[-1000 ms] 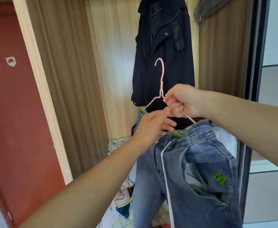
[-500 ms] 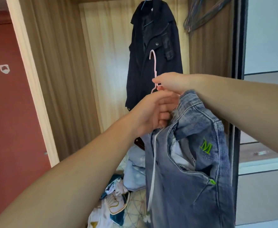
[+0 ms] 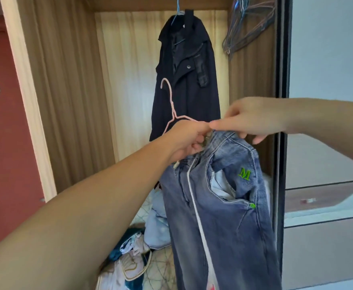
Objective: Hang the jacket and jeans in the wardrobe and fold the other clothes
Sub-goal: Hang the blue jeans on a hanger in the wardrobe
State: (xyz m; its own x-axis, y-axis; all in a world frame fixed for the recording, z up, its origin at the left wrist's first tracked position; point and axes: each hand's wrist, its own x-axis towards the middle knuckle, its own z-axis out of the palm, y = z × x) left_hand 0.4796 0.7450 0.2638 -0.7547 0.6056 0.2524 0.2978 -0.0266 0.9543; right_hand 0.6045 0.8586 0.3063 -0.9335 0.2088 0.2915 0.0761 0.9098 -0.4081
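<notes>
Blue jeans (image 3: 223, 216) with a green M on the pocket hang in front of the open wardrobe. Their waistband sits on a pink hanger (image 3: 170, 105) whose hook points up and left. My left hand (image 3: 187, 140) grips the waistband and the hanger's shoulder from the left. My right hand (image 3: 248, 119) pinches the top of the waistband from the right. A black jacket (image 3: 187, 80) hangs behind on a blue hanger at the wardrobe's top.
Several empty hangers (image 3: 246, 26) hang at the wardrobe's top right. A heap of clothes (image 3: 142, 252) lies on the wardrobe floor. The dark sliding-door frame (image 3: 282, 101) stands close on the right, a red door (image 3: 2, 143) on the left.
The jeans and pink hanger have been lifted up toward the jacket. My right hand has shifted from the hanger's neck to the top of the waistband. The view has tilted upward.
</notes>
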